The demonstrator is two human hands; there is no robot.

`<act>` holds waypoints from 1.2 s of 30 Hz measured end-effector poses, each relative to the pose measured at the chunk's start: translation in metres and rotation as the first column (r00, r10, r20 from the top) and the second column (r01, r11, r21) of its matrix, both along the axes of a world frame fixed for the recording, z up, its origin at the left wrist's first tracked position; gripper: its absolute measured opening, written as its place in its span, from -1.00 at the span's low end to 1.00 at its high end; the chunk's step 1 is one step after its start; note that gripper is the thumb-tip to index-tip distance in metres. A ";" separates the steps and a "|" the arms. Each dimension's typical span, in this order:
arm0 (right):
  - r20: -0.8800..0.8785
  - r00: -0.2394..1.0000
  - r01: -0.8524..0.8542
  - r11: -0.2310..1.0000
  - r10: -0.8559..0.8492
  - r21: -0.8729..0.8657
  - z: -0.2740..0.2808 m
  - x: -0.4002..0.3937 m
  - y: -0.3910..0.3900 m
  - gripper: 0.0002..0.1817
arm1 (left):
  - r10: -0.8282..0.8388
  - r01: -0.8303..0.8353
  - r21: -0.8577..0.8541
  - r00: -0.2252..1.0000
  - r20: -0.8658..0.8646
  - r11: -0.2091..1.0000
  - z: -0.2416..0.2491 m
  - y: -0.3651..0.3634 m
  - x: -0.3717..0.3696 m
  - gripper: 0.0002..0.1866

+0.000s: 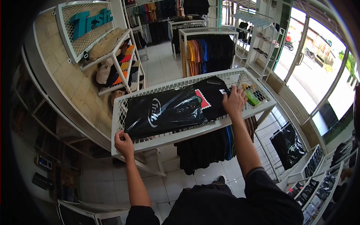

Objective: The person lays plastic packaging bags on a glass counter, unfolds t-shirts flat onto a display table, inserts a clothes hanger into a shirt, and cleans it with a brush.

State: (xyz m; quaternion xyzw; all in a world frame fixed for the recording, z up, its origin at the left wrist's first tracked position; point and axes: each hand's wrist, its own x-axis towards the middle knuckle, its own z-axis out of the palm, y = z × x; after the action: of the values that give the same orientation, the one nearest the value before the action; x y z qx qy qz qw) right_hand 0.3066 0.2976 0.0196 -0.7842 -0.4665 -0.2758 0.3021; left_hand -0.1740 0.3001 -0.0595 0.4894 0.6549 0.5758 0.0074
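Note:
A black plastic bag [144, 115] with a white oval logo lies flat on the white mesh-topped rack [168, 139]. My left hand [123, 144] pinches the bag's near left corner with bent fingers. Partly over the bag's right end lies a folded black garment [216, 97], with a red scallop-edged card [202, 99] beside its dark print. My right hand [235, 100] rests on the garment's right edge, fingers spread a little. Just right of that hand, a green packet [252, 99] sits on the mesh.
Dark garments [202, 152] hang beneath the rack. Shelves of caps [107, 71] stand at the left, and another clothes rack [208, 32] stands beyond. Glass doors [300, 56] are at the right, near a hanging black bag [288, 146]. A shoe [221, 179] shows on the tiled floor.

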 end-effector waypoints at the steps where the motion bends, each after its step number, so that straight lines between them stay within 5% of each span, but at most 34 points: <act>1: 0.010 0.995 -0.101 0.988 0.100 0.116 -0.003 -0.014 -0.012 -0.59 | -0.028 0.028 0.009 1.000 0.005 1.000 0.002 0.000 -0.001 -0.80; 3: -0.303 0.875 -0.367 0.926 0.377 0.090 -0.008 -0.050 -0.039 -0.64 | -0.078 0.077 0.019 0.997 0.020 0.997 0.002 -0.003 -0.002 -0.78; 5: -0.538 0.756 -0.490 0.867 0.373 -0.086 0.000 -0.085 -0.069 -0.65 | -0.085 0.084 0.020 0.996 0.038 0.996 -0.002 -0.003 -0.007 -0.76; 8: -0.483 0.759 -0.511 0.859 0.437 -0.028 -0.026 -0.102 -0.074 -0.66 | -0.234 0.224 0.068 0.912 0.336 0.972 0.001 0.002 -0.017 -0.74; 15: -0.365 0.765 -0.560 0.828 0.531 0.030 -0.043 -0.113 -0.079 -0.60 | -0.145 0.056 0.193 0.863 0.485 0.980 0.012 -0.036 -0.044 -0.74; 19: -0.548 0.619 -0.694 0.719 0.563 -0.045 -0.037 -0.149 -0.097 -0.54 | 0.046 -0.122 0.087 0.797 0.602 0.989 0.021 -0.082 -0.064 -0.72; 22: -0.628 0.380 -0.827 0.553 0.679 0.098 -0.045 -0.184 -0.103 -0.45 | 0.111 -0.183 0.051 0.770 0.628 0.982 -0.001 -0.108 -0.086 -0.70; 29: -0.586 0.311 -0.849 0.495 0.748 0.182 -0.019 -0.244 -0.062 -0.56 | 0.166 -0.264 0.020 0.659 0.734 0.964 -0.014 -0.181 -0.096 -0.62; 31: -0.528 0.314 -0.853 0.478 0.789 0.208 -0.009 -0.254 -0.034 -0.61 | 0.144 -0.196 -0.053 0.488 0.861 0.979 -0.004 -0.197 -0.078 -0.59; 32: -0.542 0.265 -0.859 0.451 0.798 0.243 -0.004 -0.259 -0.019 -0.60 | 0.142 -0.189 -0.054 0.495 0.857 0.981 -0.010 -0.204 -0.076 -0.59; 35: -0.576 0.190 -0.828 0.445 0.795 0.341 0.012 -0.260 0.019 -0.57 | -0.031 0.054 0.011 0.390 0.920 0.998 -0.030 -0.212 -0.060 -0.59; 36: -0.602 0.157 -0.786 0.468 0.783 0.404 0.020 -0.258 0.029 -0.53 | -0.119 0.195 0.070 0.256 0.959 0.978 -0.032 -0.208 -0.047 -0.64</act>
State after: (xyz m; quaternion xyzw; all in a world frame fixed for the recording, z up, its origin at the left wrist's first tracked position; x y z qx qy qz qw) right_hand 0.0485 0.3265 0.0392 -0.4651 -0.6406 0.2561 0.5547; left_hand -0.2208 0.0922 -0.0916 0.1055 0.4835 0.7292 0.4726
